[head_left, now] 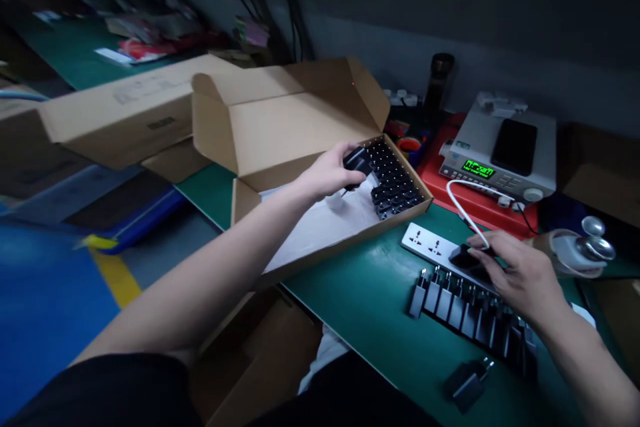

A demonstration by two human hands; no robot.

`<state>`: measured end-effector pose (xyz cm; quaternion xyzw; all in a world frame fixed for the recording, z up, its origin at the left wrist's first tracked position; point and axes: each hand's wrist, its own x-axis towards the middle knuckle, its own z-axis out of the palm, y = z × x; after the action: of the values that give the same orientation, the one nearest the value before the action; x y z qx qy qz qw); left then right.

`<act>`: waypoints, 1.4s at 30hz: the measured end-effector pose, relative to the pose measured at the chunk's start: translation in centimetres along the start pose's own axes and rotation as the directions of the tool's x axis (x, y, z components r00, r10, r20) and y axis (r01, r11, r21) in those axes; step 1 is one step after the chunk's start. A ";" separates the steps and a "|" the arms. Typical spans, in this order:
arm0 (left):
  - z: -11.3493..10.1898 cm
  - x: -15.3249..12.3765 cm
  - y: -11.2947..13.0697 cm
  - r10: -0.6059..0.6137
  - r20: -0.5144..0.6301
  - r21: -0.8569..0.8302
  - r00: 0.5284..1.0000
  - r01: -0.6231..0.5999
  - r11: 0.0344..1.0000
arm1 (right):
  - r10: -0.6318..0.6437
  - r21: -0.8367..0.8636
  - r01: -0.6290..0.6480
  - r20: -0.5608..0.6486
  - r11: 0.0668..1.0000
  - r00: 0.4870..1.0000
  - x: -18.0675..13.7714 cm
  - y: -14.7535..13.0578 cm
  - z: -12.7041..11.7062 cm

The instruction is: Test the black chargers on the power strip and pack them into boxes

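Observation:
My left hand (pixel 325 170) grips a black plug charger (pixel 358 161) at the near end of the rows of black chargers (pixel 395 177) packed in an open cardboard box (pixel 290 123). A white sheet (pixel 320 233) lies in the box's front part. My right hand (pixel 520 273) closes over another black charger (pixel 465 259) at the end of a white power strip (pixel 430 243). A white cable (pixel 463 210) runs from that charger to a bench instrument. Prongs up, a row of several black chargers (pixel 465 313) stands just below my right hand.
A loose black charger (pixel 467 383) lies on the green bench mat (pixel 360 300). Behind it, a bench instrument (pixel 495 160) with a green display and a phone (pixel 514 147) on top sits on a red tray (pixel 475 203). A flattened cardboard carton (pixel 120 110) sticks out to the left.

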<state>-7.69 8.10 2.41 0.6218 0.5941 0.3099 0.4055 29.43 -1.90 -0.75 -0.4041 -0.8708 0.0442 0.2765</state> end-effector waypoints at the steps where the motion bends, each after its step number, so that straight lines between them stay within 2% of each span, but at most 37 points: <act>1: -0.6 1.1 -0.4 -0.120 0.005 0.146 0.993 0.118 0.982 | 0.021 -0.013 -0.021 -0.007 1.000 1.000 -0.1 0.0 0.1; 2: -0.9 2.2 -0.7 -0.214 0.028 0.289 0.976 0.197 0.937 | 0.035 -0.027 -0.035 -0.009 0.999 0.999 -0.1 -0.1 0.1; 3: -0.9 3.2 -1.0 -0.272 0.067 0.407 0.960 0.223 0.886 | 0.047 -0.038 -0.047 -0.008 0.998 0.999 -0.2 -0.2 0.2; 5: -0.2 4.8 -1.4 -0.313 0.172 0.537 0.934 0.178 0.825 | 0.082 -0.048 -0.081 0.002 0.996 0.997 -0.2 -0.3 0.4; 7: 0.7 5.9 -1.7 -0.321 0.256 0.554 0.912 0.134 0.822 | 0.122 -0.041 -0.121 0.015 0.992 0.992 -0.3 -0.3 0.5; 10: 1.4 6.6 -2.1 -0.296 0.322 0.533 0.899 0.087 0.842 | 0.161 -0.011 -0.161 0.035 0.987 0.986 -0.3 -0.3 0.5; 14: 0.8 6.0 -2.4 -0.239 0.281 0.549 0.929 0.049 0.835 | 0.195 0.032 -0.196 0.051 0.980 0.980 -0.3 -0.3 0.4; 16: 0.6 4.7 -1.9 -0.214 0.212 0.581 0.954 0.053 0.812 | 0.202 0.048 -0.204 0.047 0.978 0.978 -0.3 -0.3 0.3; 18: 0.9 2.4 -1.0 -0.123 0.109 0.616 0.986 0.030 0.787 | 0.205 0.058 -0.208 0.042 0.976 0.978 -0.3 -0.4 0.2; 20: 2.0 -0.9 0.1 0.065 0.033 0.619 0.997 -0.072 0.782 | 0.212 0.064 -0.214 0.036 0.975 0.977 -0.4 -0.5 0.3; 21: 3.0 -2.9 0.6 0.179 0.030 0.601 0.983 -0.161 0.783 | 0.216 0.066 -0.218 0.032 0.974 0.976 -0.4 -0.6 0.3; 22: 4.3 -5.0 1.0 0.272 0.052 0.562 0.961 -0.253 0.787 | 0.217 0.065 -0.218 0.025 0.974 0.976 -0.4 -0.8 0.5; 24: 7.8 -9.1 1.0 0.390 0.186 0.454 0.902 -0.431 0.780 | 0.211 0.051 -0.211 0.003 0.976 0.977 -0.5 -1.0 0.8; 26: 11.9 -12.5 0.2 0.425 0.309 0.415 0.851 -0.523 0.745 | 0.206 0.038 -0.205 -0.031 0.978 0.978 -0.7 -1.1 1.0; 27: 14.0 -13.7 -0.5 0.417 0.346 0.425 0.841 -0.536 0.729 | 0.213 0.052 -0.210 -0.054 0.976 0.976 -0.8 -1.2 1.0; 30: 19.1 -15.5 -2.7 0.407 0.298 0.488 0.863 -0.504 0.712 | 0.326 0.234 -0.289 -0.135 0.928 0.936 -1.7 -0.9 0.3; 32: 20.9 -15.7 -3.8 0.436 0.203 0.504 0.877 -0.475 0.721 | 0.458 0.398 -0.367 -0.162 0.841 0.874 -2.4 -0.6 -0.6; 34: 21.4 -15.7 -4.5 0.469 0.129 0.485 0.874 -0.468 0.738 | 0.541 0.479 -0.416 -0.156 0.773 0.826 -3.2 -0.3 -1.5; 35: 21.4 -15.8 -4.8 0.477 0.107 0.466 0.872 -0.468 0.751 | 0.553 0.484 -0.429 -0.144 0.763 0.821 -3.5 -0.2 -1.9; 38: 20.3 -16.5 -5.4 0.474 0.093 0.392 0.875 -0.470 0.791 | 0.498 0.403 -0.425 -0.092 0.810 0.862 -3.9 -0.1 -2.2; 42: 17.6 -17.1 -6.2 0.466 0.112 0.251 0.878 -0.479 0.841 | 0.363 0.202 -0.346 -0.054 0.916 0.930 -3.8 0.0 -1.6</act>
<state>2.76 -11.40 -9.79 0.8054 0.4496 0.3013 0.2416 32.22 -4.91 -1.10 -0.5288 -0.7614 0.1578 0.3401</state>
